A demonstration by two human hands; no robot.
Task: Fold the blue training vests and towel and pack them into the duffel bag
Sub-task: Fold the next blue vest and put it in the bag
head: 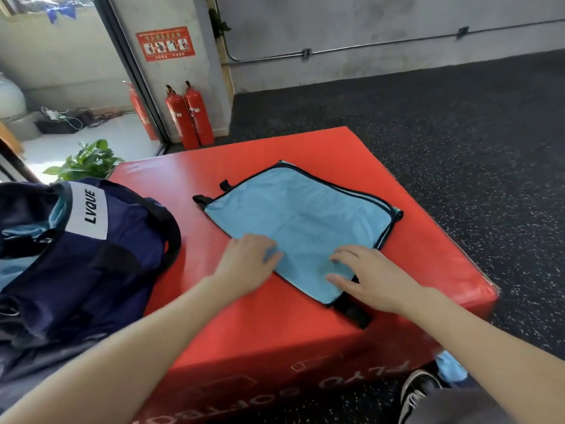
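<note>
A light blue training vest (302, 218) with dark trim and black straps lies flat, folded, on the red plyo box (428, 255). My left hand (247, 261) rests on the vest's near left edge, fingers curled over the fabric. My right hand (367, 276) lies palm down on the vest's near corner, fingers spread. The navy duffel bag (101, 255) marked LVQUE sits at the left of the box, with light blue cloth (58, 215) showing inside its opening.
Another piece of light blue cloth (449, 368) lies on the dark speckled floor by my shoe (419, 390) at the lower right. Red fire extinguishers (189, 117) and a potted plant (88, 160) stand beyond the box near a doorway.
</note>
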